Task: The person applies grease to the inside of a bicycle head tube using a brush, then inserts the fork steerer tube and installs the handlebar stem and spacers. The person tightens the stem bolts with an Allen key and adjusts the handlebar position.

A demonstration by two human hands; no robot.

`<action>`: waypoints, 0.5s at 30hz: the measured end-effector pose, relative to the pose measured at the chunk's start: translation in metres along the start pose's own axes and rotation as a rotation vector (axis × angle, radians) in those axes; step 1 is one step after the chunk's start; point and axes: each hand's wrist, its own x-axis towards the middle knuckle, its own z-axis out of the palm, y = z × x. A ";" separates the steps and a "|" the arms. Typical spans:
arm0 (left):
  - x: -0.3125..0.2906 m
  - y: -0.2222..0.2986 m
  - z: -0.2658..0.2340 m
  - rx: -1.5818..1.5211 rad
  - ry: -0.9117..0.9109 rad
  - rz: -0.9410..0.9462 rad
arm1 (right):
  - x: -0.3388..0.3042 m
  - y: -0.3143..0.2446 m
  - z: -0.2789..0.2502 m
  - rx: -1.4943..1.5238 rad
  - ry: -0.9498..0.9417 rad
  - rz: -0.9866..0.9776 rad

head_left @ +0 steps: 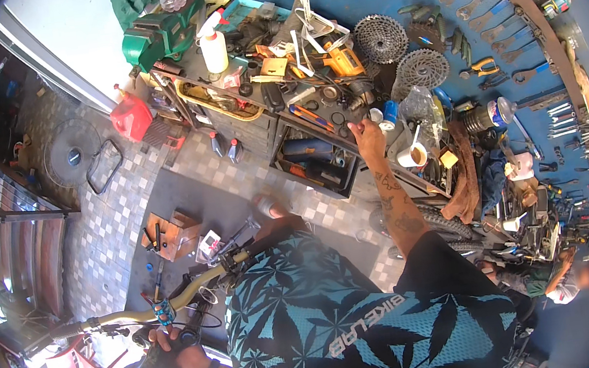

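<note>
My right hand (369, 139) reaches over the cluttered workbench, fingers pinched together above the edge by the pulled-out drawer (311, 160). Whatever may be between the fingertips is too small to make out. Close to that hand are a blue can (390, 112) and a white cup (412, 155) with brown liquid and a spoon. At the lower left, my left hand (189, 355) is closed around part of a bicycle, near the middle of its tan handlebar (210, 276); shadow partly hides the fingers. A strap circles the left wrist.
Bicycle cassettes (381, 39), a yellow-black power drill (342, 59), a spray bottle (214, 52) and a green vise (162, 37) crowd the bench. Wrenches (493, 9) hang on the blue wall. A wooden box (172, 236) stands on the floor mat. Another person (565, 279) is at the lower right.
</note>
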 end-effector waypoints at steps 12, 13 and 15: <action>0.008 -0.001 -0.012 -0.021 0.009 -0.065 | 0.007 -0.193 -0.130 0.723 0.160 -0.001; 0.007 -0.001 -0.010 0.005 -0.016 -0.065 | 0.001 -0.227 -0.155 1.063 0.094 -0.145; 0.007 -0.002 -0.006 -0.006 0.051 -0.033 | -0.011 -0.284 -0.214 1.322 0.001 -0.458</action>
